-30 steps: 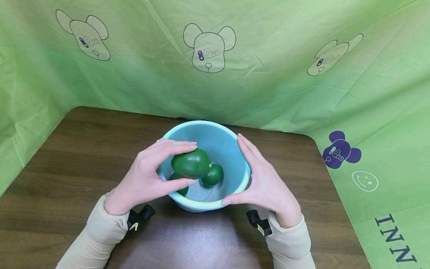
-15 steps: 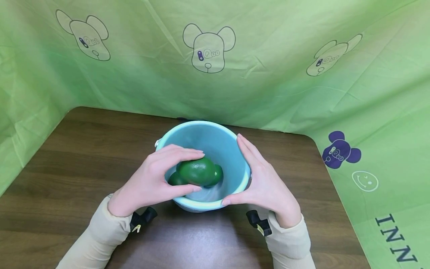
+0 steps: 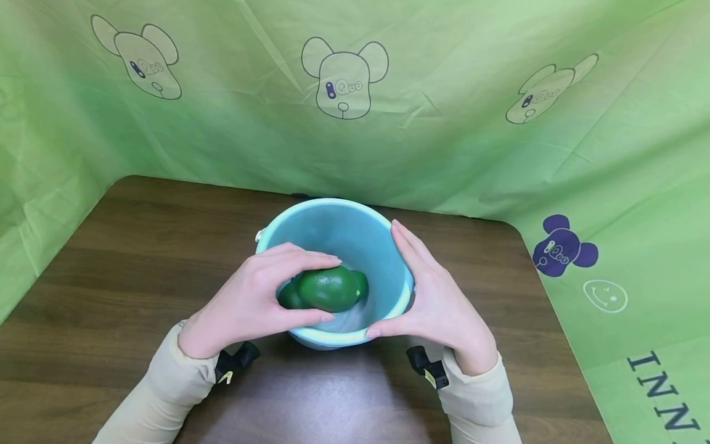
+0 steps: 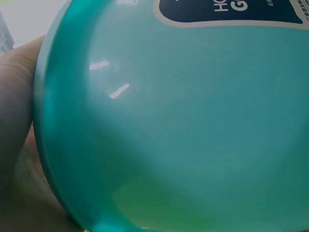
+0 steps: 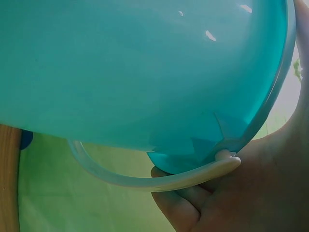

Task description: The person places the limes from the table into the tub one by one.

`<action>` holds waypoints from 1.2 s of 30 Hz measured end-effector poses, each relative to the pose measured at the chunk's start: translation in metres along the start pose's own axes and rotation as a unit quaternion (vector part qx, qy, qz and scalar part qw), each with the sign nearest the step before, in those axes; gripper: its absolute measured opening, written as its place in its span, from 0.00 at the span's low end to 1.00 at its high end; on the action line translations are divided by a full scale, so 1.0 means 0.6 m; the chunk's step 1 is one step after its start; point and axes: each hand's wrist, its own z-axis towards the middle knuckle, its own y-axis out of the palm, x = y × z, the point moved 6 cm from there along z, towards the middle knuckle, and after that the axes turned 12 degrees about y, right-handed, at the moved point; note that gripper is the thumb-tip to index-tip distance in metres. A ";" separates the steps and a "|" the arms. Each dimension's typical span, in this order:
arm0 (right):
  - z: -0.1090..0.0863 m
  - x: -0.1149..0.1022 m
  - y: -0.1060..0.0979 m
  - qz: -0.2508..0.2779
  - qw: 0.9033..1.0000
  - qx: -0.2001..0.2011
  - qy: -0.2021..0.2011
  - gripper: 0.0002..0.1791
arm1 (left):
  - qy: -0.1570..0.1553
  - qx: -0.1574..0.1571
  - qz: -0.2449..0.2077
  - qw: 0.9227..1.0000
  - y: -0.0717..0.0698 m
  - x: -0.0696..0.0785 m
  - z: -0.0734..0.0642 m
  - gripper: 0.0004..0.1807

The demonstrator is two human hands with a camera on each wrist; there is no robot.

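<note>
My left hand reaches over the near-left rim into a light blue bucket. Between its fingers and thumb it holds a large glossy green avocado low inside. Two other green fruits lie under it: one shows partly at the left, the other peeks out at the right. My right hand grips the bucket's right side, thumb on the front rim and fingers along the outside. The bucket's outer wall fills most of the left wrist view.
The bucket stands on a dark wooden table near its back edge. Green printed cloth hangs behind and at both sides. In the right wrist view the bucket's pale handle hangs down. A dark label is on the wall.
My left hand has gone down and slightly right into the bucket with the avocado, which now covers more of the fruits below. My right hand has stayed on the rim.
</note>
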 end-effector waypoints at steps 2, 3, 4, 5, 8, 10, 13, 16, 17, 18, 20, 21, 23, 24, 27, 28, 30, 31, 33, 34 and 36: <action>0.000 0.000 0.001 -0.001 1.000 0.001 -0.003 0.80 | -0.002 -0.004 0.002 1.000 0.001 -0.001 -0.001 0.32; 0.000 0.000 0.001 -0.002 1.000 0.001 -0.004 0.80 | -0.003 -0.005 0.003 1.000 0.002 -0.001 -0.001 0.32; 0.000 0.001 0.002 -0.003 1.000 0.002 -0.005 0.80 | -0.002 -0.006 0.003 1.000 0.002 -0.001 -0.002 0.32; 0.000 0.001 0.002 -0.002 1.000 0.003 -0.005 0.80 | -0.002 -0.006 0.003 1.000 0.002 -0.001 -0.002 0.32; 0.000 0.001 0.001 0.000 1.000 0.003 -0.006 0.80 | 0.002 -0.006 0.004 1.000 0.002 -0.001 -0.002 0.32; 0.000 0.001 0.001 0.001 1.000 0.002 -0.005 0.80 | 0.009 -0.003 0.005 1.000 0.002 0.001 -0.001 0.32; -0.001 0.001 0.001 0.002 1.000 0.001 -0.003 0.79 | 0.024 0.007 0.008 1.000 0.000 0.004 0.002 0.35; -0.001 0.001 0.002 0.001 1.000 0.001 0.000 0.79 | 0.035 0.017 0.013 0.999 -0.003 0.008 0.006 0.38; -0.001 0.001 0.002 0.001 1.000 0.000 0.000 0.79 | 0.036 0.020 0.015 0.999 -0.005 0.008 0.007 0.38; -0.001 0.002 0.002 0.000 1.000 0.001 0.000 0.79 | 0.036 0.022 0.016 0.999 -0.006 0.009 0.007 0.38; 0.000 0.002 0.003 0.000 1.000 0.001 0.001 0.79 | 0.033 0.026 0.020 0.999 -0.009 0.009 0.007 0.37; 0.000 0.002 0.003 0.000 1.000 0.002 0.001 0.79 | 0.032 0.029 0.022 0.999 -0.012 0.009 0.007 0.37; 0.000 0.002 0.003 -0.001 1.000 0.002 0.002 0.79 | 0.029 0.032 0.024 0.999 -0.016 0.008 0.007 0.36; 0.000 0.001 0.002 -0.001 1.000 0.002 0.002 0.79 | 0.029 0.034 0.025 0.999 -0.017 0.008 0.008 0.36; 0.000 0.001 0.001 -0.002 1.000 0.002 0.003 0.79 | 0.031 0.039 0.027 0.998 -0.022 0.007 0.008 0.35; 0.000 0.000 0.001 -0.002 1.000 0.002 0.002 0.80 | 0.031 0.039 0.028 0.998 -0.023 0.006 0.008 0.35; 0.000 0.000 0.001 -0.001 1.000 0.002 0.002 0.80 | 0.032 0.042 0.028 0.998 -0.026 0.006 0.009 0.35; 0.000 0.000 0.000 -0.001 1.000 0.002 0.003 0.80 | 0.032 0.043 0.028 0.998 -0.027 0.006 0.009 0.35; 0.000 0.000 0.000 0.002 1.000 0.001 0.003 0.80 | 0.031 0.045 0.028 0.998 -0.030 0.006 0.009 0.35; 0.001 0.000 0.001 0.003 1.000 0.001 0.004 0.81 | 0.031 0.046 0.028 0.998 -0.031 0.006 0.009 0.35; 0.002 0.000 0.002 0.005 1.000 0.000 0.004 0.81 | 0.031 0.048 0.028 0.998 -0.033 0.006 0.009 0.35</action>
